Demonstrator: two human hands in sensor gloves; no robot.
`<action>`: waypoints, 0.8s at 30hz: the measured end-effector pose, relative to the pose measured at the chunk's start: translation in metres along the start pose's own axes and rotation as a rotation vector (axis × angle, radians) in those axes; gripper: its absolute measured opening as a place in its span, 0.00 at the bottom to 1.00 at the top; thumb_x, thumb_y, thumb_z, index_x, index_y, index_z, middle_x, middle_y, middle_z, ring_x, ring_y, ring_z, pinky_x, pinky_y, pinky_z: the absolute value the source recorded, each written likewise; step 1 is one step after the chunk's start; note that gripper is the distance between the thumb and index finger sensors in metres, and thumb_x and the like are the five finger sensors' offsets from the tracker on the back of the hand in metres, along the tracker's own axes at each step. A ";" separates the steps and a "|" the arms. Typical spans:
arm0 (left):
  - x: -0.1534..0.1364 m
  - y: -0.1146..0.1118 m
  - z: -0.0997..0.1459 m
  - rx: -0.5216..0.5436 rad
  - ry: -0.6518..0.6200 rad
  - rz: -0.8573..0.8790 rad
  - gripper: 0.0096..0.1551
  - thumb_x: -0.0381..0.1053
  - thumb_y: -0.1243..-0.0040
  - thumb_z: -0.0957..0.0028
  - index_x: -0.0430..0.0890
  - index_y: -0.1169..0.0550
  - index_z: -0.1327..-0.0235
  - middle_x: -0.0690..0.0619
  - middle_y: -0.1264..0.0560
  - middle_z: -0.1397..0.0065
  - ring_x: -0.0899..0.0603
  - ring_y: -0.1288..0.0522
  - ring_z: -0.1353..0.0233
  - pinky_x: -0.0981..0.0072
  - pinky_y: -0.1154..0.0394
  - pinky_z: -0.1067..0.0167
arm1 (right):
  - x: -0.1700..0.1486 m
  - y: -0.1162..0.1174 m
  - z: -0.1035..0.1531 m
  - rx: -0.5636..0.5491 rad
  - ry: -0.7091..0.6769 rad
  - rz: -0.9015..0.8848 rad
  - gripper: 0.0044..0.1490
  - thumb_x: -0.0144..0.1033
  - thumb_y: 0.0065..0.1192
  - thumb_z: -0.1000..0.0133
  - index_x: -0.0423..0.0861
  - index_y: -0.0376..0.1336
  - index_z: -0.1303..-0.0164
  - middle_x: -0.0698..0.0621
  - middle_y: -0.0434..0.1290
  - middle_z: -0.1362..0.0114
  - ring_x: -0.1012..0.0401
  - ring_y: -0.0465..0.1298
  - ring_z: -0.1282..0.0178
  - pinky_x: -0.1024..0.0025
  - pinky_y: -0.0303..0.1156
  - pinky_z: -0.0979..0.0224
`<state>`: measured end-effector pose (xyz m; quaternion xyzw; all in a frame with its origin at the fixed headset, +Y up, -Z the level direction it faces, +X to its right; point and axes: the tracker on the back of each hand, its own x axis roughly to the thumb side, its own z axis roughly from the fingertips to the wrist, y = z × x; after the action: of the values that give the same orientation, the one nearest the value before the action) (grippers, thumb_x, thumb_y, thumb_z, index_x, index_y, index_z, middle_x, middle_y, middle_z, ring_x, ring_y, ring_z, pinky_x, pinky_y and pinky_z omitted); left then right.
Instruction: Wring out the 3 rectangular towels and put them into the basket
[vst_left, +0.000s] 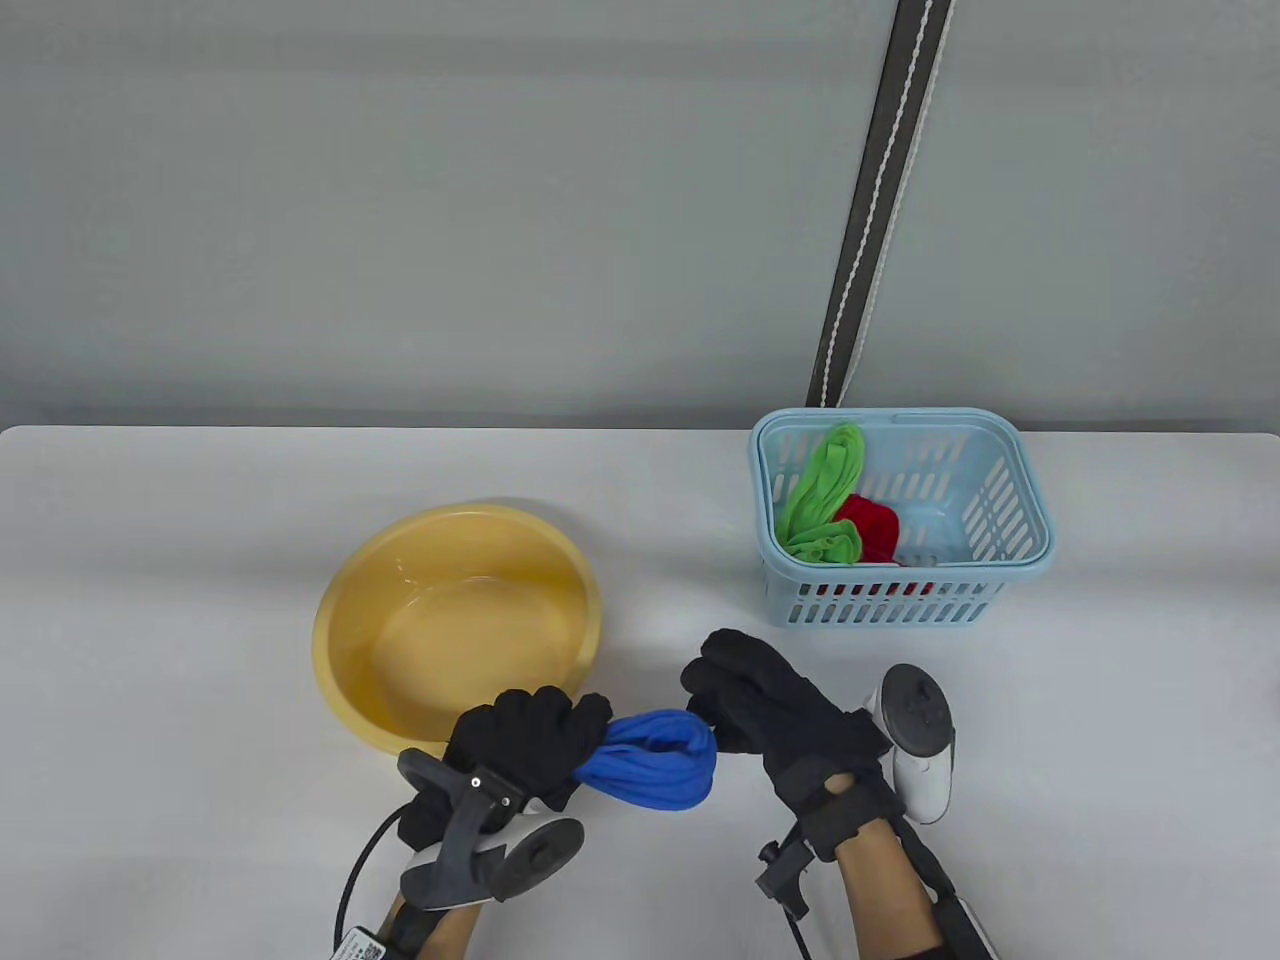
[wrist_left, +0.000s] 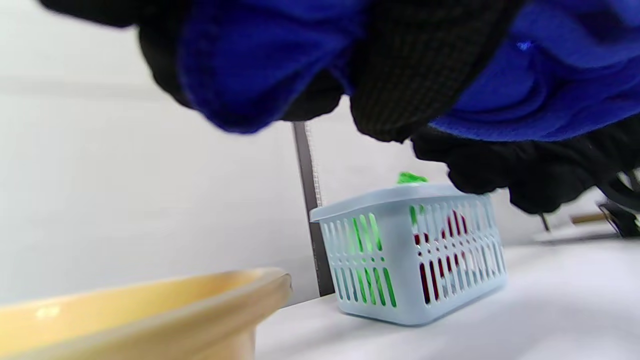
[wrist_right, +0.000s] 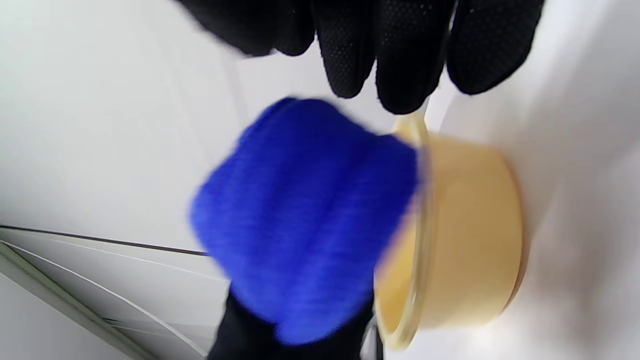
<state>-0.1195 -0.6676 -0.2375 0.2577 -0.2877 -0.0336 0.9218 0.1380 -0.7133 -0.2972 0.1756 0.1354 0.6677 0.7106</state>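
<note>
Blue towel (vst_left: 655, 760) bunched in left hand (vst_left: 520, 745) grip; right hand (vst_left: 775, 705) fingers straight.

Blue towel (vst_left: 655, 765): one end buried inside the left hand (vst_left: 525, 745); right wrist view shows it blurred. Red towel (vst_left: 872, 527): partly under the green towel (vst_left: 825, 495) and behind the basket (vst_left: 1000, 585) wall. Left hand: fingers cropped by the top edge in the left wrist view (also blurred). Basin (wrist_left: 150, 310): cut off at that view's bottom edge.
</note>
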 end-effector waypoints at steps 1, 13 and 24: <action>0.004 -0.001 -0.001 0.003 -0.036 -0.015 0.24 0.58 0.21 0.53 0.56 0.19 0.45 0.53 0.13 0.52 0.42 0.15 0.62 0.57 0.17 0.70 | -0.005 0.005 -0.002 0.098 0.048 -0.060 0.47 0.52 0.61 0.33 0.40 0.51 0.12 0.30 0.64 0.18 0.32 0.71 0.25 0.31 0.69 0.34; 0.025 -0.005 -0.006 -0.019 -0.154 -0.167 0.24 0.57 0.20 0.54 0.56 0.19 0.46 0.53 0.14 0.50 0.41 0.15 0.58 0.54 0.17 0.65 | -0.020 0.053 -0.016 0.471 0.278 0.215 0.72 0.57 0.82 0.54 0.34 0.47 0.12 0.29 0.71 0.24 0.43 0.84 0.41 0.50 0.81 0.48; 0.029 -0.011 -0.006 -0.071 -0.112 -0.199 0.23 0.60 0.20 0.54 0.55 0.17 0.48 0.55 0.13 0.55 0.44 0.16 0.64 0.57 0.18 0.70 | -0.011 0.077 -0.016 0.376 0.350 0.712 0.43 0.43 0.84 0.46 0.40 0.62 0.27 0.41 0.81 0.40 0.52 0.88 0.54 0.58 0.83 0.55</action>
<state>-0.0913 -0.6807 -0.2329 0.2499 -0.3104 -0.1496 0.9049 0.0609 -0.7194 -0.2794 0.2220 0.3038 0.8545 0.3581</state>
